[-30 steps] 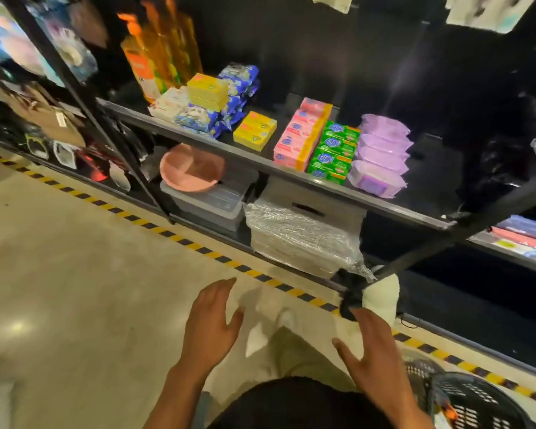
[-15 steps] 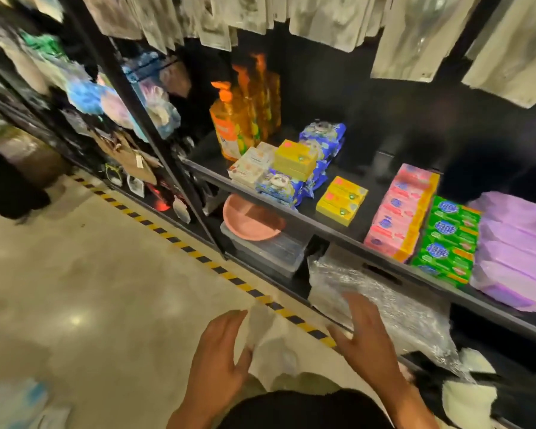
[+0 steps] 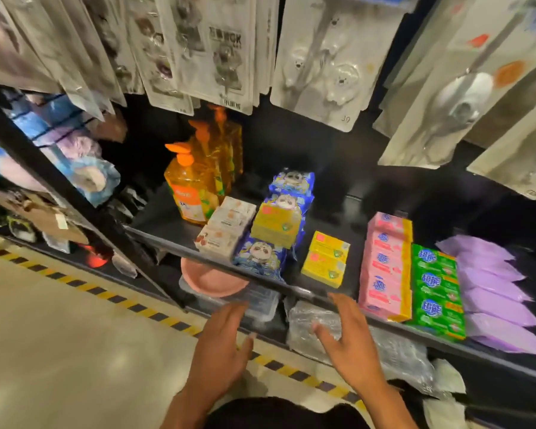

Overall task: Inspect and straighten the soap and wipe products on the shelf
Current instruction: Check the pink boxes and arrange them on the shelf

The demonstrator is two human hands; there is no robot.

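Here, pink soap row (image 3: 384, 269) runs front-to-back; left hand (image 3: 220, 345), right hand (image 3: 351, 342): fingers (image 3: 345, 308) spread.

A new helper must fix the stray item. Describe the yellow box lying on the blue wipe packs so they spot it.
On the black shelf, right of the orange pump bottles, runs a row of blue cartoon-printed wipe packs. The yellow box lies atop that row; its two yellow lookalikes sit on the shelf itself, further right.
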